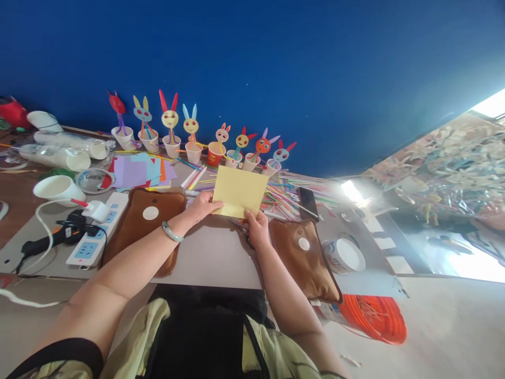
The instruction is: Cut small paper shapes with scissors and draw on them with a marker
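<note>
Yellow paper: hanging above the desk, before the rabbit-figure cups, partly hiding coloured sticks.
Left hand: pinching its lower-left edge.
Right hand: pinching its bottom edge.
Clutter: scissors lying half-hidden by the right hand; brown hot-water bags flanking the workspace.
Farther: power strip sitting left, smartphone lying right.

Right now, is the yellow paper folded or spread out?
Spread, as far as shows: the yellow paper is a broad, flat rectangle, left hand at its left edge, right hand at its bottom edge.
</note>
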### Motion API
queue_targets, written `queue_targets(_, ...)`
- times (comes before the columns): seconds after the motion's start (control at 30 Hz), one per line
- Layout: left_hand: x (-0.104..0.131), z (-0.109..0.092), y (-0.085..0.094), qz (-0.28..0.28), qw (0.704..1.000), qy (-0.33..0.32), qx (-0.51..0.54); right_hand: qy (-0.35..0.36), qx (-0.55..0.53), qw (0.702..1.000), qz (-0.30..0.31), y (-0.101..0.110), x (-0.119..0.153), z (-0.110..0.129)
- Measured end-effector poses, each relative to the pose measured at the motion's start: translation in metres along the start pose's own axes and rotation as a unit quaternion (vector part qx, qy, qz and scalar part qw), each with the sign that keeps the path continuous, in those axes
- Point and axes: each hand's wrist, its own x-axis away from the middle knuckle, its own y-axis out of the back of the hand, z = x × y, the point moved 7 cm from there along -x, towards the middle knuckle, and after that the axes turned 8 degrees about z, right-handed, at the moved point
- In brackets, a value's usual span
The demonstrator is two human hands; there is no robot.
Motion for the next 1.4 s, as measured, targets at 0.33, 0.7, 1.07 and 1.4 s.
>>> queue_targets(0.33, 0.004, -0.014, 0.002, -0.027, 0.999, -0.044, -0.015, -0.006, -0.046, 0.999, 0.012, -0.002, 0.000, -0.002)
queue_targets(0.7, 0.005, -0.026, 0.001, 0.001, 0.990, -0.135, -0.042, 0.001, -0.068, 0.998, -0.016, 0.003, -0.001, -0.001)
queue_targets(1.07, 0.005, -0.022, -0.005, 0.054, 0.958, -0.156, -0.235, 0.002, -0.079, 0.997, 0.007, 0.002, -0.001, 0.006)
queue_targets(1.4, 0.006, -0.030, 0.002, 0.004, 0.967, -0.177, -0.184, 0.086, -0.001, 0.995, 0.043, 0.007, 0.000, 0.019)
